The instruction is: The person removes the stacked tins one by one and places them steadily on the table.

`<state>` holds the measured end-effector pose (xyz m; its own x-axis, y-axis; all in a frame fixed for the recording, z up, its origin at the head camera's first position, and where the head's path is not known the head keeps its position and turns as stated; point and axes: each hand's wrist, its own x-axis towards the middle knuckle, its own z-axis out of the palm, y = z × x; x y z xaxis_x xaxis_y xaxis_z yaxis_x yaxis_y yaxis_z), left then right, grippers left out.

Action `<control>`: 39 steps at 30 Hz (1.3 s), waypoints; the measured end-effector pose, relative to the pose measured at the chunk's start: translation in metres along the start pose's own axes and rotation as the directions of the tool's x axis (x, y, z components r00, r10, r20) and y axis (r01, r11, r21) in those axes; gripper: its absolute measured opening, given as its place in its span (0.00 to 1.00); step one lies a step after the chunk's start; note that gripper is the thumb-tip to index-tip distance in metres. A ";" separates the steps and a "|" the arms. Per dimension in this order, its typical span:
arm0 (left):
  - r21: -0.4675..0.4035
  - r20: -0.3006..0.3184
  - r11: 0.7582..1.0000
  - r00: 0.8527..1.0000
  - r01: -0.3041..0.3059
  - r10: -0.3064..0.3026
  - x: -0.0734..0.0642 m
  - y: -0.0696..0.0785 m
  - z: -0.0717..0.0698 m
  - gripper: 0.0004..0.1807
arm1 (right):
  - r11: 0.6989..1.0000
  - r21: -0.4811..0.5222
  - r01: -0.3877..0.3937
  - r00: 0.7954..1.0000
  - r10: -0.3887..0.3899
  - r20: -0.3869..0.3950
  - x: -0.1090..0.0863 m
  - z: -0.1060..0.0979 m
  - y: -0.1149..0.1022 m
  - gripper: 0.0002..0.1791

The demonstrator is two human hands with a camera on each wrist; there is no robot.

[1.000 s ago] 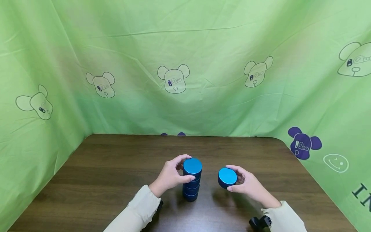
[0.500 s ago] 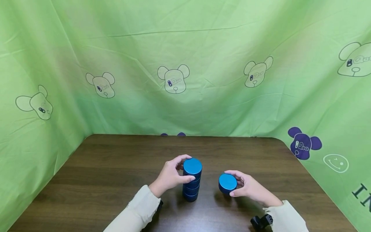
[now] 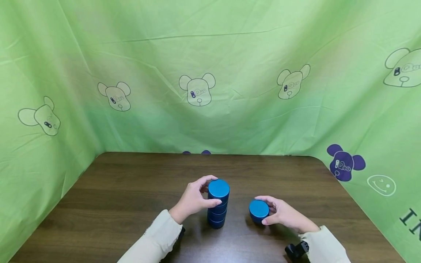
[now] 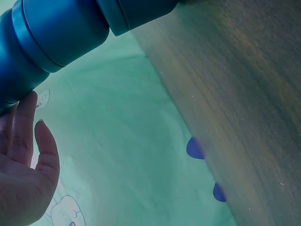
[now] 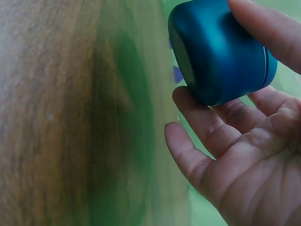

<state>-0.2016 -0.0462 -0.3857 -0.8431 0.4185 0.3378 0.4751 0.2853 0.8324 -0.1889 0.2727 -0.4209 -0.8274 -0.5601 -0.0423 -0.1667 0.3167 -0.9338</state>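
Observation:
A stack of several round blue metal tins (image 3: pixel 217 215) stands upright on the wooden table. The left hand (image 3: pixel 194 198) grips the top of it, thumb on the near side and fingers round the far side. In the left wrist view, the tins (image 4: pixel 66 30) show ridged joints, and part of the left hand (image 4: pixel 28 174) is below them. To the right, the right hand (image 3: pixel 281 214) holds a single blue tin (image 3: pixel 258 208) between thumb and fingers. The right wrist view shows that tin (image 5: pixel 218 52) with its underside partly visible, apparently just above the table.
The brown wooden table (image 3: pixel 138 182) extends around both hands. Behind and beside it hangs a green cloth (image 3: pixel 243 124) printed with bear heads. A black wrist device (image 3: pixel 297 251) is on the right forearm, beside the pale sleeve (image 3: pixel 323 246).
The right hand has lowered its tin toward the table and slightly nearer the person. The left hand and the stack have stayed where they were.

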 end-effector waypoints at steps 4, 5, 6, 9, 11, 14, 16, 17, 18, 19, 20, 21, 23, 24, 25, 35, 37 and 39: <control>0.003 -0.002 1.000 1.000 -0.003 0.003 0.000 0.000 0.000 0.29 | 1.000 0.003 0.014 1.000 -0.014 0.009 0.000 0.000 0.002 0.39; 0.004 -0.003 1.000 1.000 -0.005 0.005 0.000 0.000 0.000 0.29 | 1.000 0.005 0.015 1.000 -0.016 0.010 0.000 0.000 0.003 0.39; 0.004 -0.003 1.000 1.000 -0.006 0.006 0.000 0.000 0.000 0.29 | 1.000 0.009 0.018 1.000 -0.018 0.014 0.001 0.001 0.003 0.39; 0.006 -0.003 1.000 1.000 0.001 0.000 0.000 -0.001 0.000 0.29 | 1.000 0.012 0.028 0.999 -0.029 0.026 0.001 0.002 0.004 0.39; 0.004 -0.002 1.000 1.000 0.010 -0.010 0.000 -0.001 0.001 0.29 | 0.999 0.014 0.030 0.999 -0.031 0.036 0.002 0.003 0.005 0.39; 0.000 0.000 1.000 1.000 0.021 -0.021 0.000 -0.001 0.001 0.29 | 0.999 0.011 0.039 0.998 -0.039 0.042 0.002 0.004 0.006 0.39; -0.002 0.001 1.000 1.000 0.020 -0.020 0.001 -0.001 0.001 0.29 | 0.999 0.010 0.042 0.998 -0.042 0.042 0.002 0.004 0.006 0.39; -0.003 0.001 1.000 1.000 0.019 -0.019 0.001 -0.001 0.001 0.29 | 0.999 0.004 0.045 0.998 -0.045 0.040 0.002 0.003 0.007 0.39; -0.003 0.001 1.000 1.000 0.018 -0.018 0.001 -0.001 0.001 0.29 | 0.999 0.000 0.045 0.998 -0.045 0.039 0.002 0.003 0.007 0.39; -0.001 0.001 1.000 1.000 0.018 -0.018 0.001 -0.001 0.001 0.29 | 0.999 -0.002 0.046 0.998 -0.046 0.039 0.002 0.003 0.007 0.39; 0.001 0.001 1.000 1.000 0.018 -0.018 0.001 -0.001 0.001 0.29 | 0.999 -0.004 0.046 0.998 -0.046 0.039 0.002 0.003 0.007 0.39; 0.001 0.001 1.000 1.000 0.020 -0.020 0.001 -0.001 0.001 0.29 | 0.999 -0.004 0.047 0.998 -0.047 0.042 0.002 0.003 0.007 0.39; 0.001 0.002 1.000 1.000 0.023 -0.023 0.001 -0.001 0.001 0.29 | 0.999 0.003 0.045 0.998 -0.045 0.050 0.002 0.003 0.007 0.39; 0.003 0.003 1.000 1.000 0.025 -0.025 0.001 -0.001 0.001 0.29 | 0.999 0.010 0.044 0.997 -0.044 0.057 0.002 0.003 0.007 0.39; 0.006 0.004 1.000 1.000 0.027 -0.027 0.001 -0.001 0.001 0.29 | 0.999 0.014 0.046 0.997 -0.047 0.063 0.002 0.003 0.007 0.39; 0.005 0.013 0.999 0.999 0.039 -0.039 0.000 0.001 0.001 0.29 | 1.000 -0.007 0.026 0.996 -0.025 0.087 0.003 0.003 0.007 0.37; 0.003 0.009 0.999 0.999 0.033 -0.033 0.000 0.000 0.001 0.29 | 0.999 -0.007 0.032 0.996 -0.032 0.089 0.003 0.004 0.007 0.37; 0.006 0.006 1.000 1.000 0.029 -0.029 0.000 0.000 0.001 0.29 | 0.999 -0.005 0.037 0.995 -0.036 0.091 0.004 0.003 0.007 0.37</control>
<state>-0.2016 -0.0455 -0.3855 -0.8549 0.4151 0.3111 0.4522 0.3023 0.8391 -0.1916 0.2700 -0.4288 -0.7684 -0.6387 -0.0405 -0.2002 0.2999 -0.9327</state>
